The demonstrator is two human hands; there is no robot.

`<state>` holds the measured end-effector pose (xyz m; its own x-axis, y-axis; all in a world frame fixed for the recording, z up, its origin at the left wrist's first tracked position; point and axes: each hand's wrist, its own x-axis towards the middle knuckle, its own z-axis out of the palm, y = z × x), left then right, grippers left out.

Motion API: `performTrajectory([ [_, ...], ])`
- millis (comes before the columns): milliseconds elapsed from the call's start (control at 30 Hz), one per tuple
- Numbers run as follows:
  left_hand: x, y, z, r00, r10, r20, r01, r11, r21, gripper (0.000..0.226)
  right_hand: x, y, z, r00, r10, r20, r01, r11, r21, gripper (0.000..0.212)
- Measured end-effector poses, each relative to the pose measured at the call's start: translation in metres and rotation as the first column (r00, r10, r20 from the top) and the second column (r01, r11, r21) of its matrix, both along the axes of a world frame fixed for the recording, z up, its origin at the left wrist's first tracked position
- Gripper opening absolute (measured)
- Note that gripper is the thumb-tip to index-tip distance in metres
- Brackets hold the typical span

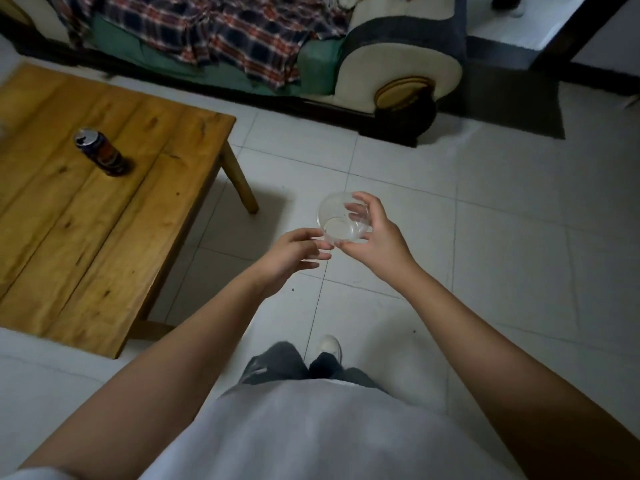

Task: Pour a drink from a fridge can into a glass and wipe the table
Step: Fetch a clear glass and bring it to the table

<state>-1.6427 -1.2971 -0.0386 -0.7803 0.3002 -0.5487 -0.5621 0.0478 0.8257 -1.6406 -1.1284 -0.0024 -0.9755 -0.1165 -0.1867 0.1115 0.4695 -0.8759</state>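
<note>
can (100, 152) upright on wooden table (145, 209), opened | my left hand (291, 252) fingers loose, tips touching the glass | clear glass (337, 221) empty, gripped by my right hand (372, 237) over floor | step: bringing glass over | next: set it beside can, pour

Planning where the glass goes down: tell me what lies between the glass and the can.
In the head view, only bare floor tile, then the wooden table's corner and open planks, separate the glass from the can.
</note>
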Motion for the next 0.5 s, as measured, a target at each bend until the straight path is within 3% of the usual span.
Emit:
performTrajectory([
  [300, -0.055, -0.053, -0.005, 0.97, 0.245, -0.005, -0.245, 0.969, -0.032, 0.028, -0.103, -0.058, -0.008, 0.952, 0.306, 0.018, -0.307, 0.948, 0.086, 0.075],
  [500, -0.103, -0.125, -0.021, 0.907, 0.42, 0.031, -0.419, 0.907, -0.042, 0.023, -0.174, -0.14, -0.018, 0.876, 0.482, 0.033, -0.483, 0.875, 0.029, 0.072],
])
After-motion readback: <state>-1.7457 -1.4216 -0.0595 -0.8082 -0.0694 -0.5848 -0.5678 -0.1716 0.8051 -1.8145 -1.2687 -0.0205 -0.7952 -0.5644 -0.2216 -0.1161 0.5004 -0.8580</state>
